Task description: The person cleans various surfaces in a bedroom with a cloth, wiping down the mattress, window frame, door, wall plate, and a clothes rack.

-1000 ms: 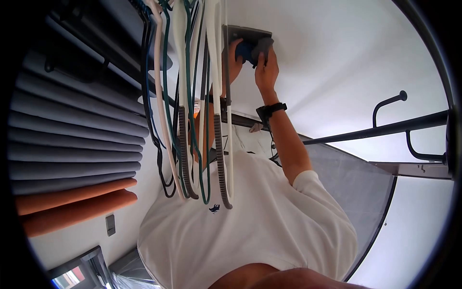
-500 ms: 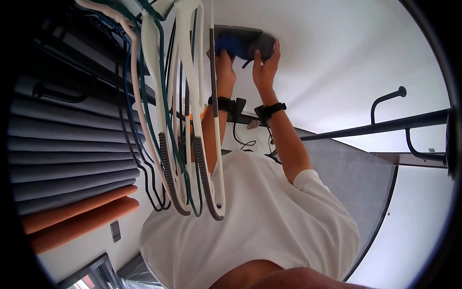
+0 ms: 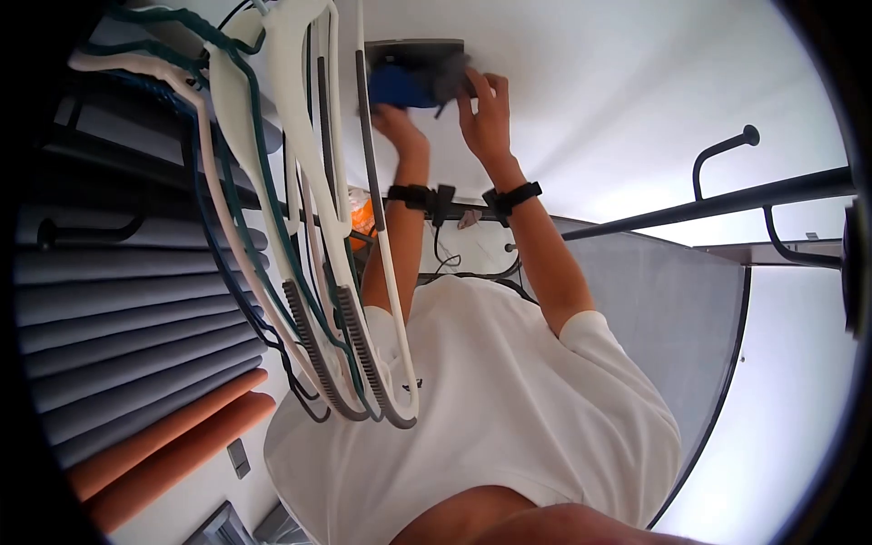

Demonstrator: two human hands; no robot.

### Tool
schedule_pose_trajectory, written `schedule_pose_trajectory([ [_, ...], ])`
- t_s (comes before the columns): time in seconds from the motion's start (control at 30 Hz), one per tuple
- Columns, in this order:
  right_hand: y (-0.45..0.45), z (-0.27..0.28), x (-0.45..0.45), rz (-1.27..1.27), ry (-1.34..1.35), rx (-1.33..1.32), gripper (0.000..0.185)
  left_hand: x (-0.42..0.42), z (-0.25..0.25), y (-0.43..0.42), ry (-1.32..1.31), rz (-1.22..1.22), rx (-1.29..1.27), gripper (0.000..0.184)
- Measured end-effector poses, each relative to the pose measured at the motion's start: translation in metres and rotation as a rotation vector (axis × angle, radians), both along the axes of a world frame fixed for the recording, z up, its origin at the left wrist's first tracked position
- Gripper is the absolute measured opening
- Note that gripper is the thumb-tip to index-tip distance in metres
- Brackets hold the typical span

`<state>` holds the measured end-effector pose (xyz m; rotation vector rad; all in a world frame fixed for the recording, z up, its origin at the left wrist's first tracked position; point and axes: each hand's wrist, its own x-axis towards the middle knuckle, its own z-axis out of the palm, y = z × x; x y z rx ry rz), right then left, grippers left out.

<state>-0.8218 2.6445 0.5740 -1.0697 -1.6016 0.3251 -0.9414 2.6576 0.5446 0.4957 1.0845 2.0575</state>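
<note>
High in the view, a blue item [image 3: 400, 88] and a grey item [image 3: 447, 77] lie bunched together, soft-looking and partly blurred, in front of a dark rectangular panel or box [image 3: 418, 45]. From below, my left hand [image 3: 400, 127] holds the blue item, its fingertips hidden behind it. The fingers of my right hand [image 3: 486, 109] are bent and pinch the right edge of the grey item. White, pink and green hangers [image 3: 313, 136] hang just left of my left forearm, some overlapping my shirt.
Folded grey cloths [image 3: 136, 318] and orange cloths [image 3: 173, 436] are stacked at the left. A black rail [image 3: 708, 204] with hooks crosses the right side. An orange item [image 3: 361, 218] shows behind the hangers, with a dark cable [image 3: 439, 245] near the wrists.
The hangers, the held items and the panel have shifted left in view. My left hand and forearm have come out from behind the hangers. The right fingers have moved to the grey item's edge.
</note>
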Motion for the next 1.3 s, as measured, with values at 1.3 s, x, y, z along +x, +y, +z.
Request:
schedule_pose_trajectory([
  [1.3,-0.102,-0.038,0.045,0.519,0.269,-0.790,0.031,-0.034,0.028,-0.041,0.953,0.108,0.052,0.032],
])
